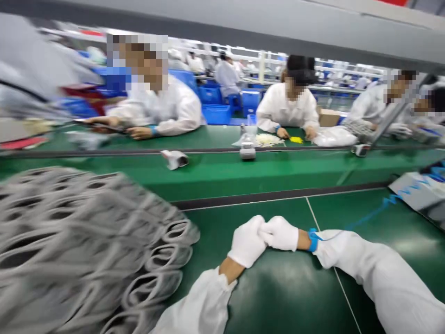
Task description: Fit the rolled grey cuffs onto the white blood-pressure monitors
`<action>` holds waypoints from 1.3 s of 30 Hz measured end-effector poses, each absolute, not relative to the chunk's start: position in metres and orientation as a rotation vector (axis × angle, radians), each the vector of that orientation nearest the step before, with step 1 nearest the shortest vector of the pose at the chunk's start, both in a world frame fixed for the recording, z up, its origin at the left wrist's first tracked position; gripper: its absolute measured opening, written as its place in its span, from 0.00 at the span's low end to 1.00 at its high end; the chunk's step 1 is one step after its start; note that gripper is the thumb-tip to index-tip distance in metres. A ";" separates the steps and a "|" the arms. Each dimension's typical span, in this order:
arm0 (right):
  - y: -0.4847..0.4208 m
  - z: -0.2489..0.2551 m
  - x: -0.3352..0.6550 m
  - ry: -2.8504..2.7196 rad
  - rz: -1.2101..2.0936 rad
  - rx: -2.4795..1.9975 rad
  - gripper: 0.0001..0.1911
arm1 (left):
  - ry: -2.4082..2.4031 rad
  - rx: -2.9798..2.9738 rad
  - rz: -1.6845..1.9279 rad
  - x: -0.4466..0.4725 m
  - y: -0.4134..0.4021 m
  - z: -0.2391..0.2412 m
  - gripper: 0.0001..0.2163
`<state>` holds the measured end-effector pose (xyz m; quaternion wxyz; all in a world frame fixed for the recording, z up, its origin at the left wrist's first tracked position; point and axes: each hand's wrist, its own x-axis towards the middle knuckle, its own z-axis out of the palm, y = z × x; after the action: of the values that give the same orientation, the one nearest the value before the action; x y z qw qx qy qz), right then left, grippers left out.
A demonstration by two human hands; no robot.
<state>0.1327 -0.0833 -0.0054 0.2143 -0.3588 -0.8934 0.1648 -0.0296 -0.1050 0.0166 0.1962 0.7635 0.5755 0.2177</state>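
My left hand (247,242) and my right hand (281,233), both in white gloves, meet over the green tabletop (278,287). Their fingers are closed and touch at the tips. Whatever might be between them is hidden. A blue band (313,240) with a coiled blue cord circles my right wrist. To the left of my left hand lies a large heap of grey pieces (86,232) with oval, rimmed openings, smeared by motion; neither hand touches it.
Beyond a dark rail (278,197) runs a green conveyor belt (208,171) carrying small white-and-grey devices (247,151). Co-workers in white coats sit across it, one handling yellow bits (296,139). At right stands a grey box (419,195); a grey beam (222,28) crosses overhead.
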 end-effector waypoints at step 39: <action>-0.070 -0.015 0.139 -2.658 0.234 -0.910 0.10 | 1.508 2.304 0.514 -0.033 -0.106 0.022 0.06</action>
<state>0.1386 -0.0700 -0.0148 0.1605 -0.3184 -0.9306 0.0821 -0.0330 -0.1065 0.0221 0.1692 0.8107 0.5305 0.1808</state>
